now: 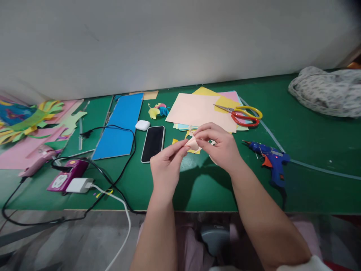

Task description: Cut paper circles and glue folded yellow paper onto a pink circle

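Observation:
Between my two hands is a small pale peach piece of paper point(193, 144), curved or folded, raised over the green table. My left hand point(168, 162) pinches its left side between thumb and fingers. From the right, the fingertips of my right hand point(218, 145) close on its other side. Yellow paper scraps point(194, 151) lie beneath and behind the fingers, partly hidden. Just beyond are stacked sheets of coloured paper point(194, 107), a peach one near the top. Scissors point(239, 114) with yellow and red handles rest on the stack's right part.
A blue glue gun point(269, 160) lies to the right, near long clear strips point(324, 168). A phone point(153, 144), a white earbud case point(142, 125), small paper flowers point(158, 110) and a blue board point(121, 124) lie left. Black cables cross a purple power strip point(69, 175) with a white charger point(79, 185).

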Tool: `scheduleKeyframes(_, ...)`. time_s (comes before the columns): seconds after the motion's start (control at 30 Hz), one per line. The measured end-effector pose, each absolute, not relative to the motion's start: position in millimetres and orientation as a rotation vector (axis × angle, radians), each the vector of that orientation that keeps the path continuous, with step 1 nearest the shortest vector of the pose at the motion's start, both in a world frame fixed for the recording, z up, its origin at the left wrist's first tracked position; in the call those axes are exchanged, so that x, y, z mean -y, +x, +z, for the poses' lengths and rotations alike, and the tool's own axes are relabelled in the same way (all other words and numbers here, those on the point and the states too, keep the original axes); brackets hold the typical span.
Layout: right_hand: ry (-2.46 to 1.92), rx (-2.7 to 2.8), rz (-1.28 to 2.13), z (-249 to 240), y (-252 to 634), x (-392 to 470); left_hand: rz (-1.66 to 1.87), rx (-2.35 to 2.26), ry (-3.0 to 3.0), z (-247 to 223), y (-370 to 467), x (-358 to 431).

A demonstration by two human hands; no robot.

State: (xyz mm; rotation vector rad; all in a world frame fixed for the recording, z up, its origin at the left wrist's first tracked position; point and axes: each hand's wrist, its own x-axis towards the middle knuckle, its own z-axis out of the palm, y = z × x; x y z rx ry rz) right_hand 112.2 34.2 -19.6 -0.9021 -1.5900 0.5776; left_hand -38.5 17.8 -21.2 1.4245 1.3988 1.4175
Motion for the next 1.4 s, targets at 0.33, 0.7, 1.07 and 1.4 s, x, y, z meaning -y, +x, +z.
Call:
scheduleKeyframes(0.33,-0.866,1.508,0.665,-21.4,109.4,-34.6,1.494,-1.207,1.141,-24.9,-38.7,-23.6)
scheduleKeyframes(0.7,-0.891,1.537,0.734,-20.6,109.9,-34.5,1.475,-1.183,1.099,-26.2,-38.6,-24.3)
scheduleKeyframes(1.07,-0.899,1.423,1.041,-22.6,105.2,-34.3,1.529,-1.154,1.069,-25.1,-36.9,-24.0)
scheduleKeyframes(1.4,-0.920,1.339,0.907,-24.5,97.1,-32.2,1.567,-1.125,1.124,-26.8,-33.3,-25.2)
